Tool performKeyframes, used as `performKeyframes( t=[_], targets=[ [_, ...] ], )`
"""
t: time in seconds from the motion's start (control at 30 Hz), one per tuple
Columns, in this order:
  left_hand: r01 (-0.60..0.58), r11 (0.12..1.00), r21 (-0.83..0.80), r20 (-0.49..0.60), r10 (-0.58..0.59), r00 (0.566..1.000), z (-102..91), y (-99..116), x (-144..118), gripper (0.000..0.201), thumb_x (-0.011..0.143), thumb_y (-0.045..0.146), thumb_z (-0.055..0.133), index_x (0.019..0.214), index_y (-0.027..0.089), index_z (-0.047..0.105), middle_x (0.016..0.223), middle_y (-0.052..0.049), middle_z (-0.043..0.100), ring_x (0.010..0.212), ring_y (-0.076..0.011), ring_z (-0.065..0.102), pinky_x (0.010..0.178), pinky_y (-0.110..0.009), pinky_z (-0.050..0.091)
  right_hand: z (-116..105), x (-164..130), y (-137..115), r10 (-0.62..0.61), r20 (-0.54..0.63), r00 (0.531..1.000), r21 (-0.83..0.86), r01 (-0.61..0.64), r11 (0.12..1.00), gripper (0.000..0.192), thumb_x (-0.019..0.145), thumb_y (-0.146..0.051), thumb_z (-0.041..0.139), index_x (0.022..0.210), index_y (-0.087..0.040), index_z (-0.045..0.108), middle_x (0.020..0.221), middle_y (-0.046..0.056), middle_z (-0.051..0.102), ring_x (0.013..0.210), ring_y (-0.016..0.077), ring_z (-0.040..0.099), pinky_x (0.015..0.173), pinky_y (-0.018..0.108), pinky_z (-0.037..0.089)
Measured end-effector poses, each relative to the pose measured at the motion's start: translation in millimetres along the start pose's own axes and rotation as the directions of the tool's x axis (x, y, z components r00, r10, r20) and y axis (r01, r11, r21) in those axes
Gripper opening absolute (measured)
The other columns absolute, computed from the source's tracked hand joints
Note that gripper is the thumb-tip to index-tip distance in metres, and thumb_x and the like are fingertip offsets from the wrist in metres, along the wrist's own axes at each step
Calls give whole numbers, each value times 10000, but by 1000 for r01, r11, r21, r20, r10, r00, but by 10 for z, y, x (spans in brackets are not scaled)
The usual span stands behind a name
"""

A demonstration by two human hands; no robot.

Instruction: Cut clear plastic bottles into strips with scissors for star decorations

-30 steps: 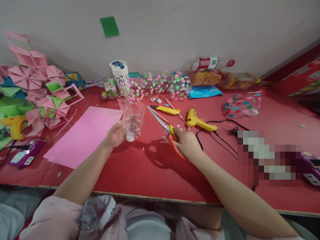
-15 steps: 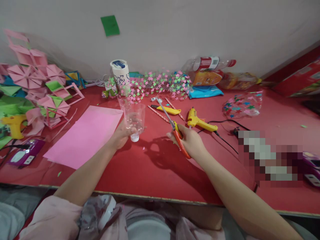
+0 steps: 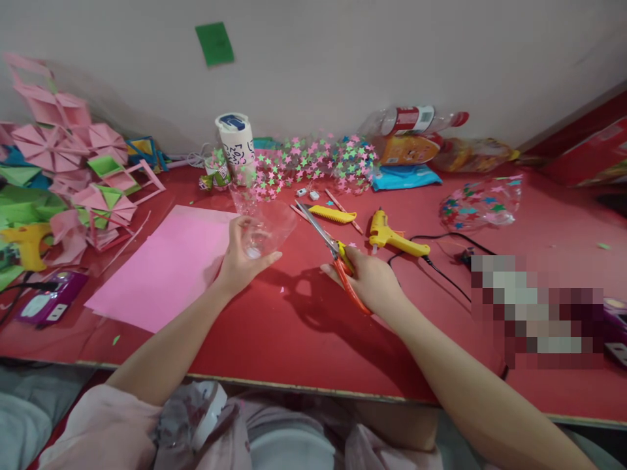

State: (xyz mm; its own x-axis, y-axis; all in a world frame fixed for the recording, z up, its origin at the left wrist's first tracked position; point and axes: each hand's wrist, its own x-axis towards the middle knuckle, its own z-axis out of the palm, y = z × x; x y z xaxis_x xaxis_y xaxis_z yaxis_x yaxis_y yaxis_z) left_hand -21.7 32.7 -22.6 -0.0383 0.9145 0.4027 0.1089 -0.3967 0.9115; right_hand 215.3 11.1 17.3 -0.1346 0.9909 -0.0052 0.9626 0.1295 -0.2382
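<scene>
While the left hand (image 3: 240, 261) is curling its fingers around a clear plastic cut-off bottle top (image 3: 262, 232), tilting it so the open cut end is pointing toward two o'clock, the right hand (image 3: 369, 281) is closing around the orange handles of a pair of steel-bladed scissors (image 3: 333, 251) at its three o'clock. The blades are standing slightly apart and aiming toward ten o'clock, their tips lying just beside the bottle top's rim; whether they are touching the plastic cannot be told. As far as can be judged, the bottle piece is already separated from its base, while any trimming of the rim is yet to begin.

At nine o'clock from the left hand, a flat pink paper sheet (image 3: 166, 267) is lying on the red table (image 3: 294, 339). The bottle top is looking empty apart from its white cap at the narrow end. At twelve o'clock a white cylindrical tub with a blue lid (image 3: 235, 147) is standing closed, its contents hidden. Further right, a yellow glue gun (image 3: 392, 236) is resting near the scissors, and a clear bag of coloured stars (image 3: 477, 203) is lying at two o'clock.
</scene>
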Motion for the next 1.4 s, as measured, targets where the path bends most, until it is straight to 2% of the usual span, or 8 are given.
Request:
performKeyframes(
  t=[0.2,0.37,0.5,0.77,0.93,1.23,1.4],
  targets=[
    [-150,984,98,8,150,989,1,-37,-12,682,631,278,811,1138,253,356,1154,-63,517,933,-157,602,870,-384,509,21,-6,16,-40,-11,999,-119,39,992,540,878,-663,312,827,-190,567,584,58,584,512,198,522,501,266,223],
    [-234,964,129,30,232,972,3,-18,-22,663,650,261,798,1150,249,362,1139,-66,532,965,-170,600,847,-365,523,34,-21,29,-89,-40,995,-127,83,988,548,889,-654,311,856,-181,585,595,57,600,520,197,532,509,269,211],
    [-266,949,170,39,264,964,-10,-35,-32,679,661,237,786,1179,246,347,1147,-78,526,1049,-197,584,903,-401,518,25,-33,19,-83,-30,996,-140,79,987,563,878,-679,325,865,-179,584,592,59,605,539,205,551,508,266,204],
    [-315,919,237,68,307,949,-25,-107,-43,702,669,245,781,1204,247,327,1178,-93,492,1063,-210,576,925,-432,515,18,-40,0,-75,17,997,-255,77,964,574,922,-625,281,940,-145,594,643,100,646,572,223,587,509,275,188],
    [-318,921,224,71,310,948,-18,-111,-52,701,675,241,782,1210,246,329,1183,-95,486,1056,-207,581,909,-419,525,36,-59,-21,-96,-5,995,-300,90,950,558,951,-568,243,926,-134,592,608,112,633,556,227,579,523,284,207],
    [-359,906,224,82,350,933,-49,-130,-24,710,675,252,781,1221,254,328,1187,-94,510,1038,-201,600,880,-405,540,65,-50,11,-111,-21,994,-337,97,937,496,961,-501,276,932,-124,597,647,123,658,565,211,578,543,275,233],
    [-383,908,168,123,366,922,-68,-132,-1,727,664,232,789,1229,268,333,1186,-87,517,1042,-196,598,856,-379,542,59,-40,40,-139,-59,989,-336,112,935,550,957,-533,243,920,-121,606,605,121,639,554,218,568,543,279,215]
  ],
)
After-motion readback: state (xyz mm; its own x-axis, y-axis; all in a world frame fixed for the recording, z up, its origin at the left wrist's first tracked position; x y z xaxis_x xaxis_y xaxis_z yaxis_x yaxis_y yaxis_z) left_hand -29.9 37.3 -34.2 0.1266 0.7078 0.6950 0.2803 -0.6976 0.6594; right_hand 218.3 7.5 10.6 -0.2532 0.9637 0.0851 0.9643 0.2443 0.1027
